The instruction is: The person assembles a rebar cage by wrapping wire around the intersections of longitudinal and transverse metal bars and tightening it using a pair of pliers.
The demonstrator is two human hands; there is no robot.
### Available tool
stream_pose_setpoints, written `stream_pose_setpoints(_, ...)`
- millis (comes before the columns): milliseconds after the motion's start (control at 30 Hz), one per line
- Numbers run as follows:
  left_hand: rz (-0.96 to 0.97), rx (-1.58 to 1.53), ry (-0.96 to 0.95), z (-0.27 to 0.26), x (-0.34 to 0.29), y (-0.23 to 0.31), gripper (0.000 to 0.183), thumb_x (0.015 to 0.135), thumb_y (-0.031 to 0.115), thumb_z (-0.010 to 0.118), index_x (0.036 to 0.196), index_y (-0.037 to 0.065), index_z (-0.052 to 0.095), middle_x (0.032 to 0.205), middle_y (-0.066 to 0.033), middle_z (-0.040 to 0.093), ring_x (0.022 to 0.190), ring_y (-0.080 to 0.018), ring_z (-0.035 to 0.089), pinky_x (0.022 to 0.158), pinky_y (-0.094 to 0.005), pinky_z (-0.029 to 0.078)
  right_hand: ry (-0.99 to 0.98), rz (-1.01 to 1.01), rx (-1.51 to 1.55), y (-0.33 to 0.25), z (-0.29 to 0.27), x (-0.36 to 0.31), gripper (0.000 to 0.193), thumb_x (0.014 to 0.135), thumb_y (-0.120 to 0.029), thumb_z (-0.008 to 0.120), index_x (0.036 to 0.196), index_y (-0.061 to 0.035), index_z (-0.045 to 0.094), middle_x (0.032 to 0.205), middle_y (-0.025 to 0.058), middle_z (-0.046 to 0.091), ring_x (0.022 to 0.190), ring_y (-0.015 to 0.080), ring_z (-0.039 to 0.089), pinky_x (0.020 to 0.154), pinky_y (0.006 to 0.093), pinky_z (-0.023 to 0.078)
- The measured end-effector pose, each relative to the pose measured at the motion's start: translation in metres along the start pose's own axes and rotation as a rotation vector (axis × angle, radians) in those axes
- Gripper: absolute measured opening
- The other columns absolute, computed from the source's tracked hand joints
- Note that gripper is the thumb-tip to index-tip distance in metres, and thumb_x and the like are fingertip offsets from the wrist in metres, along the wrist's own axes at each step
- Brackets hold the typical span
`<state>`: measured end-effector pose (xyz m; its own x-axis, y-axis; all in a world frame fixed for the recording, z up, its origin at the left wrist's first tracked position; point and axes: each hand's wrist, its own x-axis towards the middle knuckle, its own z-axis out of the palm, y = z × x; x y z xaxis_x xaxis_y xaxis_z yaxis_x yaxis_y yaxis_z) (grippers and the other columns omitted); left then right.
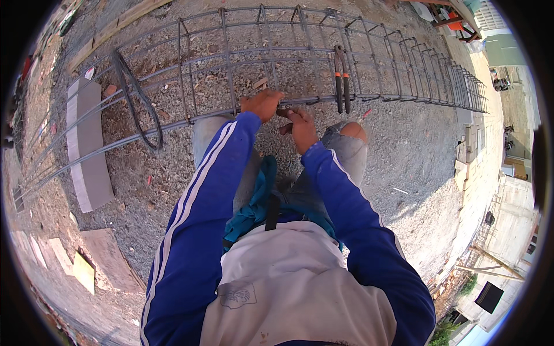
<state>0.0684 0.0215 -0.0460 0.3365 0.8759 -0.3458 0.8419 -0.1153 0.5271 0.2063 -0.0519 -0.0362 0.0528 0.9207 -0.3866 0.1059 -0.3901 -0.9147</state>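
Note:
A long rebar cage (314, 52) of thin steel bars and square stirrups stretches across in front of my knees. My left hand (262, 105) is closed on its near lower bar, beside a stirrup. Just right of it and slightly nearer, my right hand (301, 128) is closed, thumb and fingers pinched below the same bar; whatever it holds is too small to make out. Right of my hands, a pair of pincers (341, 81) with orange bands on its dark handles hangs on the cage. A bundle of dark tie wire (135, 101), bent into a long loop, hangs over the bars at the left.
A grey block (89, 144) lies under the bars' left end. Flat boards (109, 259) rest on the ground at lower left, and a timber beam (115, 29) runs at far left. Gravel (404, 155) surrounds my legs. A pale wall (511, 213) stands at the right.

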Motion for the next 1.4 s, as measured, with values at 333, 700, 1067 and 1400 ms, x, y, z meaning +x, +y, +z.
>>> stream_pose_setpoints(333,0.128,0.139,0.122,0.014,0.006,-0.012,0.028,0.096,0.022,0.043,0.120,0.020,0.057,0.108,-0.0066,0.056,0.103,-0.0274,0.058,0.088,-0.0506,0.042,0.065,-0.256,-0.906,0.018,-0.039,-0.041,0.024,0.092,-0.025,0.050,0.109,-0.0118,0.061,0.097,0.0218,0.064,0.082,0.0380,0.064,0.070,0.0478,0.050)
stream_pose_setpoints(700,-0.032,-0.231,0.006,0.002,-0.015,0.007,0.046,0.090,0.047,0.048,0.107,0.006,0.058,0.101,-0.0155,0.064,0.103,-0.0333,0.058,0.106,-0.0472,0.023,0.163,-0.055,-0.579,-0.007,-0.131,-0.222,0.024,0.089,-0.010,0.055,0.111,-0.0051,0.063,0.084,0.0160,0.066,0.074,0.0290,0.066,0.069,0.0360,0.052)
stream_pose_setpoints(1067,-0.464,-1.596,0.034,0.063,-0.055,0.050,0.035,0.095,0.034,0.049,0.114,0.005,0.049,0.101,-0.0107,0.061,0.099,-0.0213,0.060,0.082,-0.0357,0.045,0.378,-0.128,-0.965,-0.059,-0.138,-0.030,0.068,0.083,-0.030,0.065,0.137,-0.0006,0.035,0.122,0.0252,0.052,0.110,0.0413,0.055,0.090,0.0481,0.045)
stream_pose_setpoints(1400,-0.322,-1.651,-0.241,0.062,-0.062,0.041,0.051,0.095,0.046,0.044,0.121,0.003,0.048,0.109,-0.0112,0.062,0.098,-0.0224,0.060,0.084,-0.0363,0.045,0.396,0.179,-0.833,-0.023,-0.147,0.064,0.038,0.080,-0.022,0.059,0.110,0.0011,0.052,0.093,0.0173,0.061,0.084,0.0327,0.066,0.074,0.0447,0.051)
